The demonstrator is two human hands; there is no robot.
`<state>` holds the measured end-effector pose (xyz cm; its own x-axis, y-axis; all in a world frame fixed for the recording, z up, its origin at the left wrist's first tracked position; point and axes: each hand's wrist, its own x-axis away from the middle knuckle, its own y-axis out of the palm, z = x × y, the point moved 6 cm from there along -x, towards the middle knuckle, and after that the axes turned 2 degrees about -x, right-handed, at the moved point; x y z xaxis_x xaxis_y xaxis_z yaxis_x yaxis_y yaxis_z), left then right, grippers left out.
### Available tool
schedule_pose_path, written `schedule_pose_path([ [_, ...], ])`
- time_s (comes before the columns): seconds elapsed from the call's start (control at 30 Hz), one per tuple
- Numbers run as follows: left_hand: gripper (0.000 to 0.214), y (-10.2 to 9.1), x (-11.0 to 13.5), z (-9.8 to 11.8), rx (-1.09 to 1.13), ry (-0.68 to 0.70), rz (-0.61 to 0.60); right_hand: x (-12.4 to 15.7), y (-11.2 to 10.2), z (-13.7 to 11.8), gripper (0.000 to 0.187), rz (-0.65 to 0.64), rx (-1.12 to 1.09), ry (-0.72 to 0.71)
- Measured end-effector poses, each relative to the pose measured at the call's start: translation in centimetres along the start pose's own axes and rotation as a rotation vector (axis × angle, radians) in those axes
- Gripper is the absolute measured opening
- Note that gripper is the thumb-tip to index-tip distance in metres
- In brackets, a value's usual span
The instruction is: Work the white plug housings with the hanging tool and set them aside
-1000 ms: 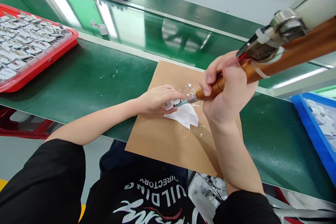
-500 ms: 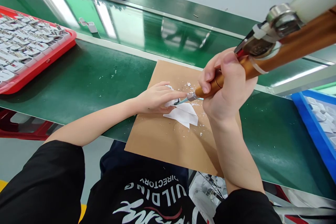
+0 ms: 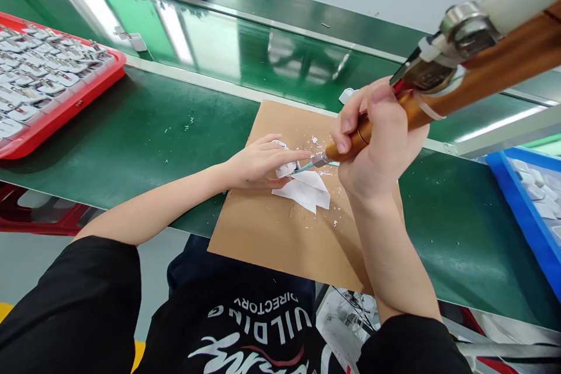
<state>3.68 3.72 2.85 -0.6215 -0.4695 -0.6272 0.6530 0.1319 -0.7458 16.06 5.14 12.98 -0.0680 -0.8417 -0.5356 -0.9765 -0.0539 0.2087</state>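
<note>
Orange driver [image 3: 464, 93] fills the clenched right hand [image 3: 381, 140].
The left hand [image 3: 258, 165] clamps a white part [image 3: 286, 169] over brown cardboard [image 3: 280, 239].

**Green bench [image 3: 149, 128], well laden**

A red tray [image 3: 107, 89] sits at the bench's left, a blue bin [image 3: 521, 213] at its right. Between them lies a brown cardboard sheet [image 3: 272, 239] carrying white paper [image 3: 308, 189] and small white scraps [image 3: 335, 223]. Pale flecks [image 3: 188, 124] dot the surface left of the sheet. Beyond, a glossy green strip [image 3: 254, 58] carries two white parts [image 3: 138, 42].
</note>
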Motion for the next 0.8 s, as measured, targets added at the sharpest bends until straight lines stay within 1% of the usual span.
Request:
schedule_pose_path([
  [0.1, 0.049, 0.0, 0.0, -0.06, -0.002, -0.013, -0.012, -0.07, -0.04, 0.13, 0.039, -0.002, -0.021, -0.012],
  [0.23, 0.048, 0.04, -0.02, -0.12, -0.012, -0.026, -0.019, -0.15, -0.24, 0.42, 0.04, 0.013, 0.011, -0.017],
  [0.37, 0.048, 0.05, 0.02, -0.01, -0.023, -0.001, -0.012, -0.21, -0.18, 0.31, 0.04, 0.017, 0.055, -0.022],
  [0.5, 0.05, 0.1, 0.08, 0.06, -0.014, 0.016, -0.007, -0.3, -0.11, 0.01, 0.04, 0.021, -0.018, -0.04],
  [0.57, 0.049, 0.11, 0.08, 0.04, -0.009, 0.007, -0.003, -0.31, -0.17, 0.15, 0.04, 0.019, -0.033, -0.022],
  [0.67, 0.048, 0.21, 0.07, -0.04, -0.01, -0.02, -0.015, -0.26, -0.34, 0.54, 0.039, 0.019, 0.007, 0.018],
  [0.8, 0.052, 0.43, 0.17, -0.23, -0.016, -0.063, -0.056, -0.18, -0.31, 0.46, 0.04, 0.009, 0.029, 0.009],
])
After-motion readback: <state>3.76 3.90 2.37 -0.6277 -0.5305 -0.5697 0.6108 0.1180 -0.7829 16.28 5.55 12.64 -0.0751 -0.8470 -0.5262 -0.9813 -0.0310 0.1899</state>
